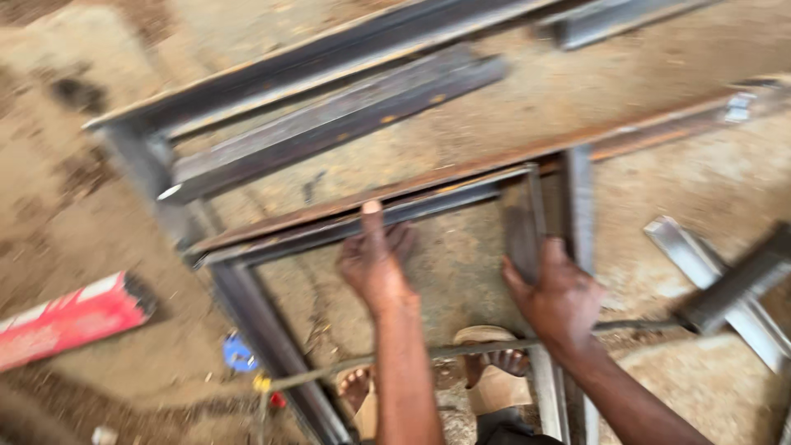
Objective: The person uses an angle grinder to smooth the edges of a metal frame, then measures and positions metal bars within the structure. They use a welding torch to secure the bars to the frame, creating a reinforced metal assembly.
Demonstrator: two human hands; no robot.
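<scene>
Both hands (470,276) apparently gripping steel frame (346,218).

The scene was lit by soft, even daylight, bright enough to show colour but with no hard shadows on the sandy floor (99,214). Motion blur smeared the whole frame, so the edges of the steel frame (329,124) ran into streaks and the red box (70,317) looked soft. A pale sheen lay on the angle bar (700,264) at the right. The left hand (375,264) and right hand (564,297) were blurred too, their fingers indistinct.
</scene>
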